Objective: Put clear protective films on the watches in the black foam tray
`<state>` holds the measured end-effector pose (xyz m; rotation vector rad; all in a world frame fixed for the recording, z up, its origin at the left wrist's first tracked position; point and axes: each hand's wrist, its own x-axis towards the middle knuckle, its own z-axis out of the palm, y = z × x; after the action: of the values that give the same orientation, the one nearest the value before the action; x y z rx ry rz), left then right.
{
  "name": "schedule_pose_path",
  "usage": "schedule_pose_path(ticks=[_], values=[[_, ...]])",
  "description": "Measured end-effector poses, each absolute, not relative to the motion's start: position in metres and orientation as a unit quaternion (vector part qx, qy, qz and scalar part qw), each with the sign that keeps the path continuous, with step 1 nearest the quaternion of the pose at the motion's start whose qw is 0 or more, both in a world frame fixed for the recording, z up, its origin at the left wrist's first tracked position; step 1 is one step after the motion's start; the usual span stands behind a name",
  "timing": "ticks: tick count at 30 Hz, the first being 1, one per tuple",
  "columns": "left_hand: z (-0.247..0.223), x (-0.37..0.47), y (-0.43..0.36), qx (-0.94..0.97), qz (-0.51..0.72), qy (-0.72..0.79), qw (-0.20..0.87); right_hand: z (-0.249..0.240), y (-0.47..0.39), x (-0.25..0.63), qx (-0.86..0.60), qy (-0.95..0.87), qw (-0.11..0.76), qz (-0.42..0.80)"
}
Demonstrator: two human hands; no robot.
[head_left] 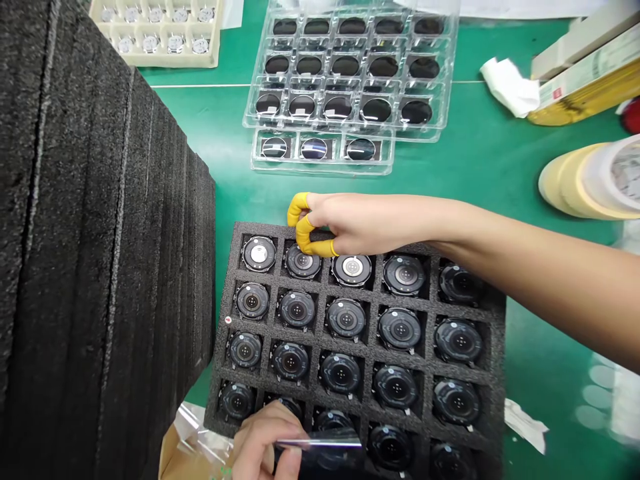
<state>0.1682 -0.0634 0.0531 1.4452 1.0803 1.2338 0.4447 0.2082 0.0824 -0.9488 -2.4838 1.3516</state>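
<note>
A black foam tray holds round black watch bodies in rows of square pockets. At its far edge my right hand, with yellow finger covers on thumb and fingers, has its fingers closed on the watch body in the second pocket of the far row. A pale round disc shows on the watch body in the far left pocket. Low in the picture, my left hand pinches a thin, dark, glossy sheet above the near row, hiding part of the pockets there.
Stacked black foam trays rise along the left. Beyond the tray lie clear plastic trays of dark round lenses and a cream tray with small round parts. Right: a yellow container, a box, and crumpled tissue.
</note>
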Motion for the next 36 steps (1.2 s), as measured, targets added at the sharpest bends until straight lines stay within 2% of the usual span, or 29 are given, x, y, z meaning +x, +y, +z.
schedule_pose_path(ticks=[16, 23, 31, 36], values=[[0.054, 0.169, -0.064, 0.597, 0.501, 0.439, 0.447, 0.086, 0.206, 0.447, -0.343, -0.825, 0.067, 0.444], [0.055, 0.158, -0.069, 0.579, 0.484, 0.434, 0.492, 0.101, 0.173, 0.469, -0.405, -0.788, 0.215, 0.411], [0.086, 0.159, -0.066, 0.524, 0.421, 0.502, 0.545, 0.122, 0.048, 0.472, -0.458, -0.73, 0.311, 0.401], [0.111, 0.17, -0.066, 0.516, 0.359, 0.528, 0.571, 0.131, -0.009, 0.448, -0.471, -0.672, 0.366, 0.438]])
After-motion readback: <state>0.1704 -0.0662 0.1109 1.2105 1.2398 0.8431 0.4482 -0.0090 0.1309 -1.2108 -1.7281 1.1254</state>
